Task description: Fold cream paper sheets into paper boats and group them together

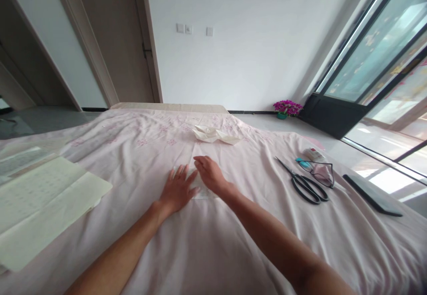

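Note:
A pale sheet of paper (pixel 201 191) lies on the pink cloth in front of me, partly covered by both hands. My left hand (pixel 180 189) rests flat on its left side, fingers spread and thumb toward the middle. On the right side, my right hand (pixel 211 173) is turned on its edge, with outstretched fingers touching the paper near its far side. Neither hand is wrapped round anything. Just beyond the hands sits a folded cream paper shape (pixel 215 135), pointed at its ends like a paper boat.
To the left lies a stack of cream paper sheets (pixel 50 197). On the right are black-handled scissors (pixel 305 186), eyeglasses (pixel 325 175), a small white box (pixel 313 154) and a dark flat device (pixel 372 195). The pink cloth (pixel 187 250) is wrinkled.

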`<move>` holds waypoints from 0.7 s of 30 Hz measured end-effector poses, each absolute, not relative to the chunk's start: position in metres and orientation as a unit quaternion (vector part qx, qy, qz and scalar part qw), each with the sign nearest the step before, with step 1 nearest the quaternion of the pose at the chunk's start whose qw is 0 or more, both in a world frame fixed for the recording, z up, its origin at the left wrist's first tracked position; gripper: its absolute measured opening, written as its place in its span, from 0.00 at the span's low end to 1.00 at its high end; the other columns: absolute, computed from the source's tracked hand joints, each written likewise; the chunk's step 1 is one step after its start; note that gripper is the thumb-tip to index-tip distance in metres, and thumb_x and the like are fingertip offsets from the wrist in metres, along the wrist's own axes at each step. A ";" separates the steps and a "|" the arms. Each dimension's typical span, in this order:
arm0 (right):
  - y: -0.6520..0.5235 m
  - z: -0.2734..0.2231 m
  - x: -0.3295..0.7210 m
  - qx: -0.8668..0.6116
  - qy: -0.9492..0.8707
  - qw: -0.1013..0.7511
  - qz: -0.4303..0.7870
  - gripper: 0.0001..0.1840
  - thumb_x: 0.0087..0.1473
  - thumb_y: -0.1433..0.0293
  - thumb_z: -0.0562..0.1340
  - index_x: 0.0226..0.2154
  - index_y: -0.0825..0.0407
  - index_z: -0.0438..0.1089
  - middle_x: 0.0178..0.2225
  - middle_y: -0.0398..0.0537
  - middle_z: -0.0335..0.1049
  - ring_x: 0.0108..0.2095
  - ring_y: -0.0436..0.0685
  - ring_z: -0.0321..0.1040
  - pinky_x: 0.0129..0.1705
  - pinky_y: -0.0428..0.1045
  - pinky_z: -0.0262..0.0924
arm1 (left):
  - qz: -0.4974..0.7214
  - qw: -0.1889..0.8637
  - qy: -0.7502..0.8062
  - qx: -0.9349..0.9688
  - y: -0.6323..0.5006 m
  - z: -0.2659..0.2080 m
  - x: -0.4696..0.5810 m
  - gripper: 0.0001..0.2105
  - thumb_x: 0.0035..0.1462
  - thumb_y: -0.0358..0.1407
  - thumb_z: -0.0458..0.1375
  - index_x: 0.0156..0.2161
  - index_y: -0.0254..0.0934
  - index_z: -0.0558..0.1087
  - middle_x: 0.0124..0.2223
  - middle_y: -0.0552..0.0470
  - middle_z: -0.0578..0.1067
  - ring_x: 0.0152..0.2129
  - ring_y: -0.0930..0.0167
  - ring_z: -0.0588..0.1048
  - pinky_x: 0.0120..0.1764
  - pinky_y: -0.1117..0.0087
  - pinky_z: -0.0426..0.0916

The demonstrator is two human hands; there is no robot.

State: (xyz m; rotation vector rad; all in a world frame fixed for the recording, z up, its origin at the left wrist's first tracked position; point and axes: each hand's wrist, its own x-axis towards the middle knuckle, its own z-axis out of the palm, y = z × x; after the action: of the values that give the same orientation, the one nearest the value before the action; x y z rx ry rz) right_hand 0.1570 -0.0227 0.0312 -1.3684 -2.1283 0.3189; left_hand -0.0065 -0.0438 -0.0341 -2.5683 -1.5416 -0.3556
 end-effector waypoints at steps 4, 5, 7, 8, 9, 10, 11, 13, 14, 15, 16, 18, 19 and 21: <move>-0.072 0.023 0.119 -0.440 -0.839 0.309 0.084 0.27 0.62 0.65 0.51 0.61 0.58 0.54 0.61 0.61 0.55 0.62 0.62 0.48 0.62 0.60 0.48 | -0.134 0.070 -0.487 -0.860 -0.042 -0.044 -0.012 0.25 0.61 0.37 0.49 0.63 0.37 0.57 0.65 0.39 0.58 0.63 0.54 0.53 0.61 0.46 0.46; -0.083 0.024 0.114 -0.430 -0.846 0.307 0.069 0.28 0.62 0.65 0.52 0.62 0.58 0.53 0.63 0.61 0.51 0.64 0.63 0.43 0.64 0.61 0.43 | -0.145 0.068 -0.484 -0.861 -0.042 -0.047 -0.014 0.25 0.61 0.36 0.49 0.63 0.38 0.58 0.65 0.40 0.58 0.62 0.54 0.54 0.61 0.47 0.46; -0.098 0.026 0.108 -0.390 -0.868 0.300 0.066 0.30 0.61 0.65 0.53 0.63 0.58 0.49 0.65 0.58 0.46 0.66 0.62 0.36 0.66 0.61 0.38 | -0.170 0.061 -0.483 -0.857 -0.040 -0.052 -0.016 0.24 0.61 0.37 0.49 0.63 0.42 0.58 0.66 0.44 0.57 0.62 0.55 0.54 0.62 0.49 0.47; -0.102 0.026 0.107 -0.374 -0.876 0.297 0.075 0.31 0.62 0.64 0.52 0.64 0.57 0.48 0.65 0.57 0.45 0.66 0.61 0.36 0.66 0.59 0.38 | -0.181 0.057 -0.485 -0.854 -0.040 -0.054 -0.016 0.24 0.61 0.37 0.49 0.63 0.44 0.58 0.66 0.46 0.57 0.63 0.56 0.54 0.62 0.50 0.48; -0.102 0.024 0.108 -0.367 -0.878 0.294 0.087 0.32 0.62 0.63 0.51 0.64 0.57 0.46 0.66 0.57 0.45 0.66 0.59 0.36 0.66 0.58 0.39 | -0.188 0.054 -0.485 -0.852 -0.039 -0.055 -0.016 0.24 0.61 0.38 0.49 0.63 0.46 0.58 0.66 0.47 0.56 0.63 0.56 0.53 0.62 0.50 0.48; -0.099 0.020 0.109 -0.373 -0.876 0.290 0.100 0.32 0.63 0.62 0.50 0.65 0.57 0.45 0.66 0.56 0.44 0.66 0.58 0.37 0.66 0.58 0.40 | -0.191 0.051 -0.484 -0.852 -0.039 -0.055 -0.016 0.24 0.61 0.39 0.50 0.63 0.46 0.58 0.66 0.48 0.56 0.63 0.55 0.52 0.62 0.49 0.48; -0.093 0.015 0.112 -0.391 -0.868 0.283 0.112 0.32 0.64 0.60 0.48 0.65 0.57 0.44 0.66 0.57 0.44 0.66 0.58 0.37 0.65 0.58 0.41 | -0.188 0.048 -0.483 -0.854 -0.039 -0.054 -0.016 0.25 0.61 0.39 0.50 0.63 0.46 0.58 0.66 0.47 0.56 0.63 0.54 0.52 0.62 0.49 0.49; -0.076 0.001 0.121 -0.448 -0.848 0.253 0.132 0.32 0.66 0.59 0.44 0.65 0.59 0.42 0.66 0.58 0.43 0.66 0.59 0.39 0.65 0.59 0.43 | -0.173 0.047 -0.487 -0.855 -0.039 -0.051 -0.015 0.25 0.61 0.39 0.50 0.63 0.43 0.58 0.66 0.44 0.56 0.63 0.53 0.52 0.61 0.47 0.49; -0.067 -0.007 0.127 -0.470 -0.841 0.232 0.134 0.32 0.66 0.58 0.42 0.66 0.59 0.42 0.66 0.58 0.43 0.66 0.59 0.39 0.64 0.59 0.44 | -0.164 0.047 -0.490 -0.855 -0.039 -0.048 -0.014 0.25 0.61 0.39 0.49 0.63 0.42 0.58 0.66 0.43 0.56 0.63 0.53 0.52 0.61 0.46 0.49; -0.057 -0.014 0.134 -0.488 -0.837 0.213 0.123 0.32 0.66 0.58 0.42 0.65 0.60 0.42 0.66 0.58 0.43 0.66 0.59 0.39 0.65 0.59 0.43 | -0.156 0.049 -0.494 -0.854 -0.039 -0.046 -0.013 0.25 0.62 0.40 0.48 0.63 0.42 0.57 0.66 0.42 0.56 0.63 0.53 0.52 0.60 0.46 0.49; -0.048 -0.020 0.141 -0.502 -0.836 0.196 0.102 0.32 0.66 0.59 0.42 0.65 0.61 0.44 0.66 0.59 0.43 0.66 0.60 0.39 0.65 0.59 0.40 | -0.151 0.053 -0.500 -0.851 -0.040 -0.044 -0.012 0.25 0.62 0.42 0.48 0.64 0.41 0.57 0.66 0.42 0.56 0.63 0.54 0.53 0.60 0.46 0.49; -0.034 -0.027 0.156 -0.507 -0.844 0.166 0.054 0.31 0.66 0.59 0.43 0.65 0.60 0.47 0.66 0.58 0.43 0.66 0.60 0.38 0.66 0.59 0.36 | -0.149 0.061 -0.504 -0.848 -0.041 -0.040 -0.010 0.26 0.63 0.46 0.46 0.64 0.42 0.57 0.66 0.42 0.57 0.63 0.55 0.53 0.60 0.47 0.49; -0.029 -0.028 0.163 -0.511 -0.845 0.151 0.035 0.31 0.66 0.58 0.43 0.64 0.59 0.48 0.66 0.57 0.43 0.66 0.60 0.38 0.66 0.59 0.35 | -0.150 0.065 -0.504 -0.848 -0.042 -0.038 -0.010 0.26 0.63 0.47 0.46 0.63 0.42 0.57 0.66 0.42 0.57 0.63 0.56 0.54 0.60 0.48 0.49; -0.022 -0.028 0.174 -0.520 -0.845 0.124 0.013 0.32 0.65 0.57 0.44 0.65 0.59 0.48 0.66 0.57 0.41 0.67 0.61 0.37 0.66 0.59 0.34 | -0.152 0.071 -0.503 -0.848 -0.044 -0.036 -0.012 0.26 0.62 0.47 0.46 0.63 0.41 0.58 0.66 0.43 0.57 0.63 0.57 0.54 0.61 0.50 0.49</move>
State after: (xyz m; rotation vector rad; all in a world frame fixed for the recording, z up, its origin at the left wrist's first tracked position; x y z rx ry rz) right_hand 0.1742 -0.0223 -0.0281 -1.5148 -2.4642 0.0386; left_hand -0.0124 -0.0436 -0.0360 -2.5507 -1.5121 -0.4559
